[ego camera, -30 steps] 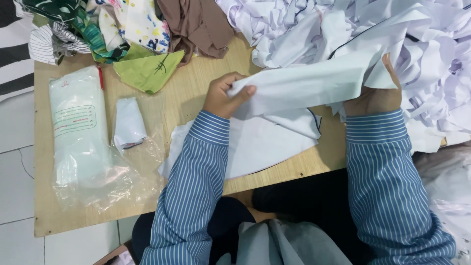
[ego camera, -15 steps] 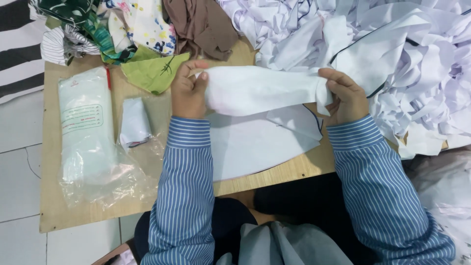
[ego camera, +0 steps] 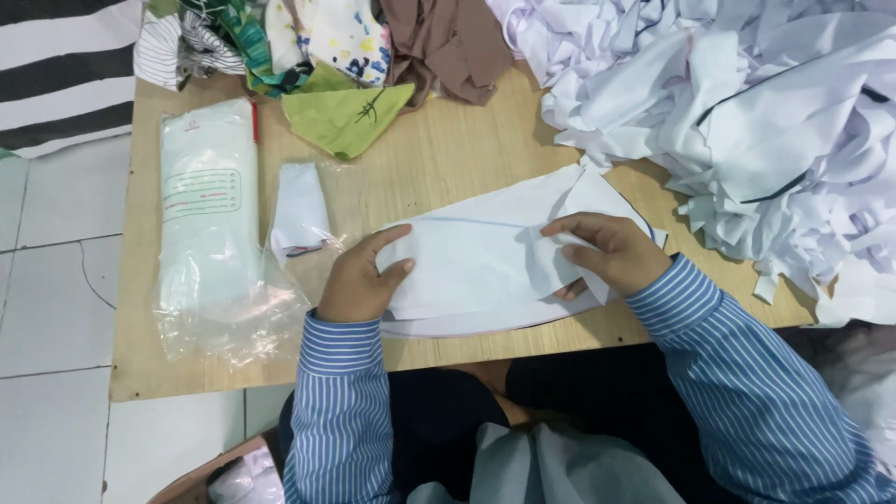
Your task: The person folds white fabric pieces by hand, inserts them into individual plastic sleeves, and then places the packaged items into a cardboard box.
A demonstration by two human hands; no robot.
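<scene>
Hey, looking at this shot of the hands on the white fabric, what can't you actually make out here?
Head view only:
- Right hand: its palm and part of the white fabric piece beneath it are covered.
- Left hand: hides the piece's left end.
- White fabric pile: cut off by the top and right edges.
- Clear plastic packet: contents blurred behind the film.
- Coloured scraps: cropped at the top edge.

Head camera looks steeply down, close over table (ego camera: 448,159).
</scene>
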